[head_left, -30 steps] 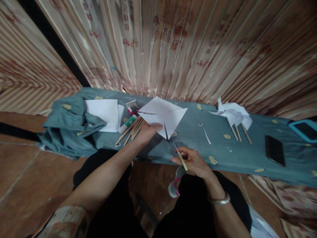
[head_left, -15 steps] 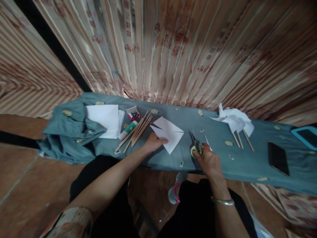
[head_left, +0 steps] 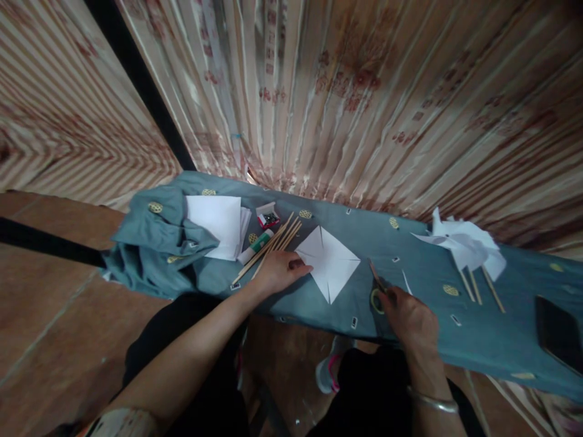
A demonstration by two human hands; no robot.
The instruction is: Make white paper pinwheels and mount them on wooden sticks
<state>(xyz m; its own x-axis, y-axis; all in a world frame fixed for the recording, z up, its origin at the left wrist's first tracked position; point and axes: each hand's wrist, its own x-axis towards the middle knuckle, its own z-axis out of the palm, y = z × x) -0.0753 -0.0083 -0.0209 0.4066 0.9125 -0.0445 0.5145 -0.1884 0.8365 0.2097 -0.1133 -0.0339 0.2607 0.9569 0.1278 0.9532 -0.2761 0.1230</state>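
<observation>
A white square of paper [head_left: 334, 267] lies turned like a diamond on the cloth, with slits running in from its corners. At its left corner, my left hand [head_left: 280, 271] has the thumb reaching to the paper's edge and a gap between thumb and curled fingers. My right hand [head_left: 412, 318] is closed around the handles of scissors [head_left: 377, 291] with green finger loops, to the right of the paper. The scissors point up and away, apart from the paper. A thin white paper strip [head_left: 407, 283] lies beyond my right hand.
Several wooden sticks [head_left: 273, 244], a glue stick [head_left: 255, 246] and a small box of dark pins [head_left: 268, 216] lie left of the paper. Further left is a paper stack [head_left: 216, 224]. Paper pinwheels [head_left: 469, 246] and a black phone [head_left: 558, 331] lie right. A curtain [head_left: 310, 121] hangs behind.
The paper has been turned and now lies flatter, with slits showing at its corners. My left hand has shifted to its left corner. The scissors stay in my right hand; the view has swung left.
</observation>
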